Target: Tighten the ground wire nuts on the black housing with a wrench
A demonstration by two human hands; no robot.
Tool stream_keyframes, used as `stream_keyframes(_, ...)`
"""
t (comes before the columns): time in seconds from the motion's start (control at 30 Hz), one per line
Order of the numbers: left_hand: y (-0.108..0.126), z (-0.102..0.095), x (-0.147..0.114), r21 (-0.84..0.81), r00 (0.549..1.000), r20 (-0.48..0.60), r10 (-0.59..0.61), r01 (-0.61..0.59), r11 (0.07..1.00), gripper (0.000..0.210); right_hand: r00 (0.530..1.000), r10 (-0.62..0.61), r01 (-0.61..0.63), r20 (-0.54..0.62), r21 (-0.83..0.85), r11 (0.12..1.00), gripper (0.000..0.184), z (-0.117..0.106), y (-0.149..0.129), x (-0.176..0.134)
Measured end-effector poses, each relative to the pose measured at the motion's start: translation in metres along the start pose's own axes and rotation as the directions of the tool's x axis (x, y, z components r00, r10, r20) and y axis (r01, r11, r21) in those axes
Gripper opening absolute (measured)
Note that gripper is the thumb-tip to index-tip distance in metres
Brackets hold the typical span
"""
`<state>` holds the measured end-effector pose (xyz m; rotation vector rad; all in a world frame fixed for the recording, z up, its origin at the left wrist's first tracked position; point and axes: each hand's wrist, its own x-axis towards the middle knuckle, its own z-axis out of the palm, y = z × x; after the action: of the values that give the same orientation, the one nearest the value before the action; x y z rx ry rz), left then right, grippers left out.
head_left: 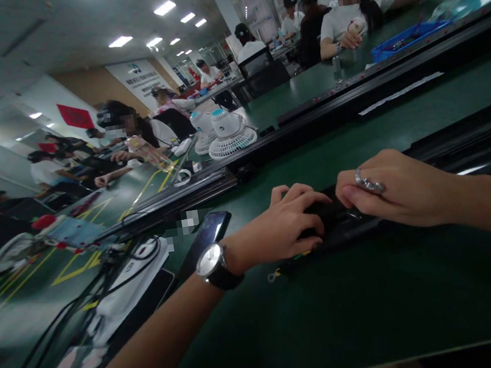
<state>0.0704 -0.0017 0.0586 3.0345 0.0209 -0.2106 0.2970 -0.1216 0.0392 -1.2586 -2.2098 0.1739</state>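
My left hand (286, 224) and right hand (391, 190) both press curled fingers on a flat black part (334, 223) lying on the green table (338, 311); it looks hard, thin and light, best held by its edges.

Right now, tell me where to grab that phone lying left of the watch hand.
Grip the phone across its two long edges near the middle, coming from above. It lies flat and face up on the green table, so only its thin edges offer purchase; the left hand is the nearer.

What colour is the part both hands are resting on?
Black: the long part under the left hand and right hand, on the green bench, head view.
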Motion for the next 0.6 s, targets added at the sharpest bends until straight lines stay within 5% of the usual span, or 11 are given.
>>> stream_keyframes(0.6, -0.003, 0.011, -0.021, -0.056, 0.995, -0.103, -0.001, -0.005, 0.998, 0.01, 0.995, -0.061, 0.065, -0.079, 0.038, 0.997, 0.034, 0.009, 0.003, -0.008)
